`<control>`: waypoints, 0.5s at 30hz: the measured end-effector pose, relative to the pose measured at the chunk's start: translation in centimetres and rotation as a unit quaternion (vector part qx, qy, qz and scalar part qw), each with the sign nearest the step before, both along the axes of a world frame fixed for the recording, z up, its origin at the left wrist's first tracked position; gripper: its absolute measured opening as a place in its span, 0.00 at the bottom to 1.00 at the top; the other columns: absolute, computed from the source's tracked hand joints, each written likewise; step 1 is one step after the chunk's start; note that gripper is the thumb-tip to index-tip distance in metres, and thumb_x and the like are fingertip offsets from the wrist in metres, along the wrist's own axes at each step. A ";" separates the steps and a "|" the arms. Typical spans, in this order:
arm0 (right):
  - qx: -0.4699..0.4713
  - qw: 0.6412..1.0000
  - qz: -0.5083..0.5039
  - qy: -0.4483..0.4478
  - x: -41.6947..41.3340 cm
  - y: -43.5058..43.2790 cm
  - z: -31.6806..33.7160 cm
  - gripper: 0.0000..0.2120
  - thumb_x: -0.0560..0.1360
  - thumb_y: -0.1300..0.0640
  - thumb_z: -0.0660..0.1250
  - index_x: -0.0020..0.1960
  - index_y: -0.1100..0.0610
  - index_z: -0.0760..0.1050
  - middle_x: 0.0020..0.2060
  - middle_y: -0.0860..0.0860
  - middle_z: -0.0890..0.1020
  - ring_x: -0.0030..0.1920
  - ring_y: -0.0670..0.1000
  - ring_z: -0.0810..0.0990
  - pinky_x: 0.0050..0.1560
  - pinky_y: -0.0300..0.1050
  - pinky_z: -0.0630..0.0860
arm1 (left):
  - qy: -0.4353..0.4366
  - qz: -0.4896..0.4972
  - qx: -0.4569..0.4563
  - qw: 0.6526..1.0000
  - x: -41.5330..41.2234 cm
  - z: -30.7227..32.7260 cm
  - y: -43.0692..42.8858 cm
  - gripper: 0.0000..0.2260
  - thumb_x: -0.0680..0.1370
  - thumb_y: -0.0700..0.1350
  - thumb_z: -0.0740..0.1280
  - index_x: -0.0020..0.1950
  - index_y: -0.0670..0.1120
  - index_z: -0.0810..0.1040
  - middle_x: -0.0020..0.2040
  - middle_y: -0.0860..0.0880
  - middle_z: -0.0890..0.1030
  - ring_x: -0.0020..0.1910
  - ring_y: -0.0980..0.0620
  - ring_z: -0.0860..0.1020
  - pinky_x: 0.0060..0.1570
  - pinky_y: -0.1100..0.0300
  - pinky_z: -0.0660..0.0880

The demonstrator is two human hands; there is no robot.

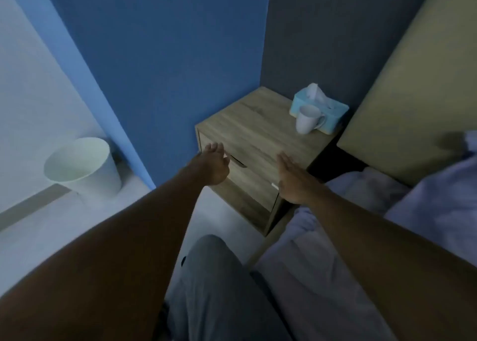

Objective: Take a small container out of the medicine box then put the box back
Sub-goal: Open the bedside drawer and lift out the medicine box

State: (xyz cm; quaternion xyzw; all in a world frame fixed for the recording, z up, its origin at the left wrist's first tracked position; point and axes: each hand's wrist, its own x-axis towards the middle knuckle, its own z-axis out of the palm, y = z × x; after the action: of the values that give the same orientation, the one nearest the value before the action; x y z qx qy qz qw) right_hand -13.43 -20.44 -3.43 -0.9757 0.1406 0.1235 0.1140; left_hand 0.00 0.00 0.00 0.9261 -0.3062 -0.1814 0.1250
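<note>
Head view looks down on a corner of a bedroom, dim and blue. Largest in sight is the bed (322, 276) with its pale sheets, at the person's right, then the wooden nightstand (258, 124) standing in the corner just beside it. On the nightstand's top sit a tissue box (333, 111) and, touching its front, a white cup (307, 120). A white bin (82, 165) stands on the floor well to the left.

No medicine box shows anywhere; judging by the task, it most likely lies in the top drawer (247, 167), which looks shut. So the step in hand is opening that drawer.

Both hands reach toward the drawer front. The left hand (213, 165) is loosely curled, fingers spread and empty, right by the dark handle slot (238, 161). The right hand (293, 179) is flat, fingers together and straight, holding nothing, near the drawer's right end; whether it touches the wood cannot be told.

To do this well, the left fingers should hook fully into the slot before any pull, and the pull should run straight out along the drawer's line, not sideways toward the bed. The right hand can steady the nightstand so that the cup on top does not rock. A slow draw also keeps whatever lies inside from sliding.
</note>
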 end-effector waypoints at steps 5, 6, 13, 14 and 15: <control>0.008 0.999 0.000 0.035 2.6 -0.7 -4.0 0.34 0.83 0.57 0.55 0.81 0.62 0.39 0.81 0.56 0.41 0.81 0.55 0.44 0.80 0.51 0.47 | 0.073 -0.001 -0.009 0.997 2.2 -5.1 -1.5 0.28 0.84 0.46 0.53 0.81 0.38 0.47 0.82 0.41 0.45 0.81 0.44 0.43 0.79 0.47 0.48; 0.008 0.999 0.002 0.036 3.2 -0.8 -4.9 0.34 0.83 0.56 0.55 0.81 0.62 0.39 0.81 0.56 0.41 0.81 0.55 0.44 0.80 0.52 0.47 | 0.081 -0.010 -0.008 0.997 2.6 -6.1 -1.8 0.28 0.84 0.45 0.54 0.81 0.38 0.48 0.82 0.41 0.45 0.81 0.43 0.43 0.79 0.47 0.48; -0.018 1.000 0.002 -0.020 7.6 -2.9 -10.4 0.33 0.83 0.49 0.50 0.81 0.60 0.41 0.82 0.55 0.43 0.81 0.54 0.43 0.80 0.53 0.44 | 0.158 0.020 -0.045 0.986 6.4 -12.4 -3.7 0.30 0.84 0.45 0.55 0.81 0.40 0.43 0.82 0.42 0.44 0.81 0.45 0.43 0.78 0.50 0.47; -0.024 0.999 0.003 -0.029 8.1 -3.3 -11.1 0.33 0.83 0.48 0.49 0.81 0.60 0.41 0.82 0.55 0.44 0.81 0.54 0.44 0.80 0.54 0.45 | 0.174 0.036 -0.060 0.982 6.9 -13.4 -4.0 0.30 0.84 0.45 0.55 0.81 0.41 0.43 0.82 0.43 0.45 0.81 0.45 0.44 0.78 0.50 0.48; -0.029 0.999 0.007 -0.038 8.5 -3.5 -11.8 0.33 0.83 0.47 0.48 0.82 0.59 0.42 0.82 0.55 0.46 0.81 0.54 0.45 0.80 0.54 0.46 | 0.186 0.054 -0.077 0.978 7.3 -14.5 -4.4 0.30 0.84 0.46 0.56 0.81 0.41 0.43 0.82 0.44 0.45 0.81 0.46 0.45 0.77 0.51 0.48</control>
State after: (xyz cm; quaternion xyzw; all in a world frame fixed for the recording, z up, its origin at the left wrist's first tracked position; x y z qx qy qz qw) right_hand -4.89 -23.99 -15.22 -0.9836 0.1327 0.0830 0.0901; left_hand 7.25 -4.36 -14.52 0.8788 -0.2405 -0.3194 0.2604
